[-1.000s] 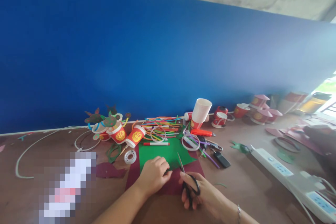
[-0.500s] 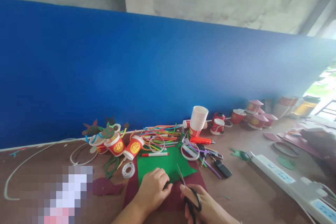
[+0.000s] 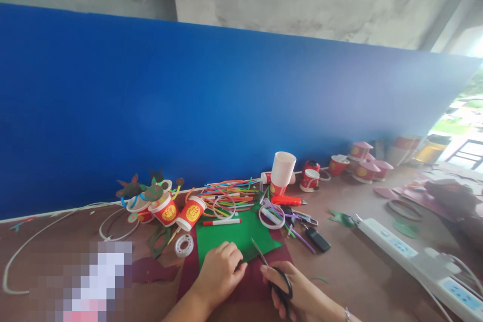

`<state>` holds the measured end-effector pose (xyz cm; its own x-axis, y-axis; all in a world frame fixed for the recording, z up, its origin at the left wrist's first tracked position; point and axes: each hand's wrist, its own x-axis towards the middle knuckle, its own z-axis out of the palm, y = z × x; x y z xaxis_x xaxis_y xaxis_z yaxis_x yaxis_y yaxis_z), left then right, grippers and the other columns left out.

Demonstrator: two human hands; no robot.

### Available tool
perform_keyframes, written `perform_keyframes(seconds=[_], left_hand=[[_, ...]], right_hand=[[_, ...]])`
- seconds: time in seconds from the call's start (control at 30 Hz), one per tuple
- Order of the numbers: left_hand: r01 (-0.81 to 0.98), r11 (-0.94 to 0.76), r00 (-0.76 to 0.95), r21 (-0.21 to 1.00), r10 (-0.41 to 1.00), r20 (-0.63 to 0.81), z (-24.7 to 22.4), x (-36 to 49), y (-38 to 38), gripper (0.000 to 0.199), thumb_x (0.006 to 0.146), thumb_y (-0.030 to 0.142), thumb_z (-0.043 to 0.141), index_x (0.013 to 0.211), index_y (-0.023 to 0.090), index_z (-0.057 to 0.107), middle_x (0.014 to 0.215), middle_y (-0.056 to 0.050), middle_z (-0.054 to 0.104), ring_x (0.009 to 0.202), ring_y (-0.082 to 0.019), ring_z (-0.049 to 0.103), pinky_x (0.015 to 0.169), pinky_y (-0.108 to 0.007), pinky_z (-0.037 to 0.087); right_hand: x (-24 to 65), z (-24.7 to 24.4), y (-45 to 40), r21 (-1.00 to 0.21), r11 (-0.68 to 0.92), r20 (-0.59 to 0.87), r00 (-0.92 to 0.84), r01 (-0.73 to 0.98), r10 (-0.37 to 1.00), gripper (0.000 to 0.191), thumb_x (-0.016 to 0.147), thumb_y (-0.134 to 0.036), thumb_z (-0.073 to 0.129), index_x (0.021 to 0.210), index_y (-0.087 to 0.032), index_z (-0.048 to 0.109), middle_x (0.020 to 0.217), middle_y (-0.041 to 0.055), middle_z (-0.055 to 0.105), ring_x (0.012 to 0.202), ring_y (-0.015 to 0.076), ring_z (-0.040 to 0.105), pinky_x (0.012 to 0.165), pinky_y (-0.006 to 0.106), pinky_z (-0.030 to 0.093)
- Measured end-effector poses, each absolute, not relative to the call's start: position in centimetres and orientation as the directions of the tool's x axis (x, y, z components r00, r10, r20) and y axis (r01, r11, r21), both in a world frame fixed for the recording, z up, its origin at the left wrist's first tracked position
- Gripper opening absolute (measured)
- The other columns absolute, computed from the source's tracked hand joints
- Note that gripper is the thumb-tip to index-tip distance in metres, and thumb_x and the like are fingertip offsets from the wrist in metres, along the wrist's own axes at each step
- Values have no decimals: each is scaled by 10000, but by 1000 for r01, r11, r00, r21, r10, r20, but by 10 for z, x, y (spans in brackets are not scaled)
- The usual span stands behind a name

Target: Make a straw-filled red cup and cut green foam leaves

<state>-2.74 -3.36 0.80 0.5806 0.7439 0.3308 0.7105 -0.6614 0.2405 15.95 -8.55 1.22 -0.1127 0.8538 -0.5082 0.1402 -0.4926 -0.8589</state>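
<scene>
My left hand rests over the green paper with its fingers curled in. Between thumb and forefinger shows a small dark bit, too small to make out. Black-handled scissors are in my right hand, fingers around the loops. Their blades point up and left over the green sheet, close to the left hand but apart from it. Beneath the green sheet lies a dark red paper. A red-and-white marker lies along the green sheet's top edge.
Behind the sheets are colourful pipe cleaners, a tape roll, red paper cups and a tall cup stack. At right lie a black key fob and a white power strip. A blue partition stands behind.
The scissors have tilted slightly, their tip lower and further left, while my right hand has shifted a little right. My left hand stays put. The view has turned slightly.
</scene>
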Motion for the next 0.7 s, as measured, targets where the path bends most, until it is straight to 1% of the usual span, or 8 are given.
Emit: perform_keyframes(seconds=[0.4, 0.47, 0.53, 0.57, 0.6, 0.63, 0.67, 0.7], left_hand=[[694, -662, 573, 282, 746, 341, 12, -29, -36, 44, 768, 179, 534, 766, 202, 572, 797, -12, 608, 766, -167, 545, 640, -252, 417], [681, -655, 546, 327, 752, 369, 16, -27, -42, 63, 772, 162, 505, 778, 196, 558, 835, -32, 597, 803, -182, 524, 674, -272, 408], [652, -620, 501, 436, 784, 367, 19, -20, -53, 104, 797, 177, 462, 737, 191, 547, 804, -45, 586, 806, -197, 510, 700, -299, 390], [609, -580, 482, 540, 812, 328, 20, -15, -59, 132, 808, 207, 454, 711, 188, 541, 761, -46, 579, 771, -192, 509, 681, -295, 383], [539, -499, 480, 678, 844, 239, 21, -9, -64, 170, 815, 264, 462, 682, 185, 534, 709, -38, 568, 705, -174, 506, 638, -278, 374], [461, -334, 474, 822, 876, 90, 21, -3, -69, 242, 824, 335, 461, 648, 181, 523, 644, -27, 547, 618, -149, 488, 574, -256, 356], [382, -61, 449, 922, 885, -127, 21, 2, -72, 329, 836, 401, 427, 608, 177, 503, 550, -11, 497, 509, -123, 438, 486, -235, 311], [280, 251, 430, 927, 830, -355, 20, 8, -73, 392, 856, 458, 348, 628, 179, 503, 483, 5, 454, 418, -104, 370, 421, -221, 254]], right_hand=[[168, 24, -84, -838, -473, -512, -94, 272, 854, 348, 756, -504, 523, 755, -156, 534, 413, -42, 518, 290, 49, 422, 236, 113, 207], [170, 25, -81, -847, -457, -501, -120, 272, 857, 361, 765, -510, 510, 754, -151, 543, 418, -35, 521, 297, 53, 431, 240, 115, 216], [173, 25, -77, -853, -439, -495, -166, 283, 853, 385, 769, -520, 494, 740, -141, 551, 427, -26, 527, 300, 57, 438, 244, 121, 240], [175, 26, -74, -853, -429, -495, -197, 297, 847, 394, 767, -523, 495, 725, -135, 554, 432, -21, 532, 303, 58, 444, 248, 124, 256], [177, 27, -71, -851, -421, -498, -227, 315, 837, 400, 761, -524, 499, 706, -131, 553, 436, -17, 537, 305, 60, 448, 250, 127, 270], [179, 29, -68, -852, -408, -497, -262, 328, 827, 405, 756, -524, 505, 684, -128, 553, 438, -14, 540, 305, 58, 449, 252, 128, 280], [181, 32, -65, -853, -395, -497, -300, 341, 814, 409, 753, -524, 511, 668, -126, 554, 445, -12, 547, 307, 57, 453, 254, 126, 285], [184, 36, -62, -857, -386, -491, -320, 341, 810, 413, 754, -527, 509, 663, -126, 555, 440, -16, 546, 300, 51, 442, 249, 121, 271]])
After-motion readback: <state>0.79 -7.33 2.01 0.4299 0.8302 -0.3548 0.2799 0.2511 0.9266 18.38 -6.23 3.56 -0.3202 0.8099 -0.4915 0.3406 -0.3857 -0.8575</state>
